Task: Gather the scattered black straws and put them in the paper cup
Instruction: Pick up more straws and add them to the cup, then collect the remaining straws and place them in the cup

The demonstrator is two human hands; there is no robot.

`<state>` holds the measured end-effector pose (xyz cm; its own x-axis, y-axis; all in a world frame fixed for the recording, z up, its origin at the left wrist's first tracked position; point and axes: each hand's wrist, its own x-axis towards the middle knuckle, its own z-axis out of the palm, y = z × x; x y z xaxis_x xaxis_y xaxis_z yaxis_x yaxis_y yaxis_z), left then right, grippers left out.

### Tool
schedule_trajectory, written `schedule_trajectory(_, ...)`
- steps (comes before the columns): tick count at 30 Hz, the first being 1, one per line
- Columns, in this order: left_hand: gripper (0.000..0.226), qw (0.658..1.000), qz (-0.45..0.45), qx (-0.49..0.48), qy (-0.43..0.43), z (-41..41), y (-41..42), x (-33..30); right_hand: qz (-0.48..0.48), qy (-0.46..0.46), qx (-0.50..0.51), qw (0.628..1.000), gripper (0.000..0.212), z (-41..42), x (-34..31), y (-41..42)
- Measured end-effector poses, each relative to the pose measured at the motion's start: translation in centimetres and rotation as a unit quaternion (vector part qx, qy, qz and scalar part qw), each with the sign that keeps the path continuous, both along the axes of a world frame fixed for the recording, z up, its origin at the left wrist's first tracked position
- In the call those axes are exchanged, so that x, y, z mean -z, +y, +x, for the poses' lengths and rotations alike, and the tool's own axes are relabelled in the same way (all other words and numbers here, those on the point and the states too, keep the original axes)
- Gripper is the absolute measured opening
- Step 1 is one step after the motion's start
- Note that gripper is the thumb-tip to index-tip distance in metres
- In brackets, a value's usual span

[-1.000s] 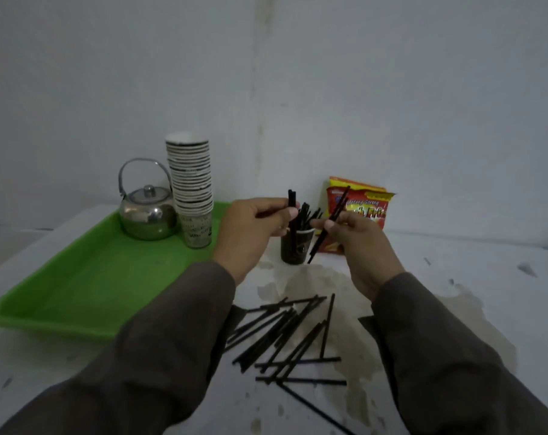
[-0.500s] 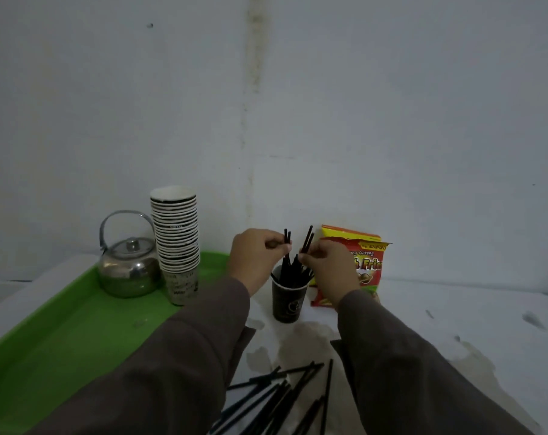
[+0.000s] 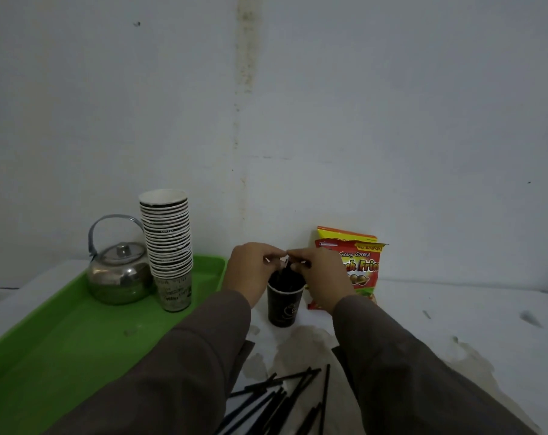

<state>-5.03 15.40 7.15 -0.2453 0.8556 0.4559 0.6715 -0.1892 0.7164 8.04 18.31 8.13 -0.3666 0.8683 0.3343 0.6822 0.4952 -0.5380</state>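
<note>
Nearest, at six o'clock, loose black straws (image 3: 285, 400) lie fanned on the white bench (image 3: 454, 312) between two grey-sleeved forearms that reach forward and converge. Beyond them the black paper cup (image 3: 283, 304) stands upright with straws already inside. Directly over its rim both hands meet, knuckles up and wrists bent down: the left hand (image 3: 252, 273) at eleven o'clock of the cup and the right hand (image 3: 321, 276) at one o'clock, fingers curled together, fingertips almost touching. Whether either pinches a straw cannot be told. Farther, at nine o'clock, a green tray (image 3: 62, 340) carries a kettle (image 3: 120, 274) and stacked cups (image 3: 169, 243); a snack bag (image 3: 359, 262) leans at two o'clock.
</note>
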Motion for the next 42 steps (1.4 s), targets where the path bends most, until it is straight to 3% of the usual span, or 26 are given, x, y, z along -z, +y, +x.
schedule_trajectory(3, 0.022, 0.996, -0.014, 0.008, 0.087, 0.0, -0.3, 0.2, 0.028, -0.134, 0.033, 0.990, 0.038, -0.1, 0.7, -0.2)
schedule_trajectory(5, 0.023, 0.991, -0.004, 0.006, 0.135, 0.0, -0.9, 0.2, 0.020, -0.149, 0.016, 0.989, 0.041, 0.0, 0.6, -1.1)
schedule_trajectory(8, 0.028, 0.992, 0.025, -0.009, 0.123, 0.1, -2.4, -0.1, -0.014, -0.099, 0.002, 0.995, 0.045, 0.5, 0.1, -2.4)
schedule_trajectory(11, 0.025, 0.994, 0.039, -0.011, 0.102, 0.3, -4.8, 0.1, -0.016, 0.011, 0.014, 1.000, 0.044, 1.5, -0.1, -3.3)
schedule_trajectory(13, 0.023, 0.996, 0.017, -0.001, 0.091, 0.5, -7.0, 0.5, 0.016, 0.095, 0.029, 0.995, 0.041, 2.5, 0.5, -4.4)
schedule_trajectory(16, 0.020, 0.995, -0.038, 0.029, 0.087, 0.6, -10.8, 2.4, 0.079, 0.112, 0.035, 0.990, 0.029, 4.0, 2.7, -7.5)
schedule_trajectory(21, 0.018, 0.984, -0.084, 0.089, 0.127, 0.7, -16.4, 7.6, 0.037, 0.036, -0.073, 0.996, 0.012, 6.4, 7.5, -14.3)
schedule_trajectory(24, 0.021, 0.983, -0.087, 0.099, 0.128, 1.0, -18.3, 9.4, -0.012, -0.022, -0.123, 0.992, 0.012, 7.5, 8.7, -17.2)
schedule_trajectory(30, 0.026, 0.986, -0.057, 0.088, 0.130, 2.4, -18.8, 9.1, -0.006, -0.257, -0.181, 0.949, 0.025, 8.0, 7.7, -19.6)
schedule_trajectory(38, 0.033, 0.973, -0.105, 0.044, 0.199, 5.6, -17.6, 9.4, 0.106, -0.307, -0.154, 0.933, 0.006, 7.6, 8.5, -20.3)
schedule_trajectory(42, 0.020, 0.972, -0.142, 0.045, 0.180, 5.3, -17.4, 9.3, 0.137, -0.281, -0.149, 0.938, 0.008, 8.5, 7.6, -19.6)
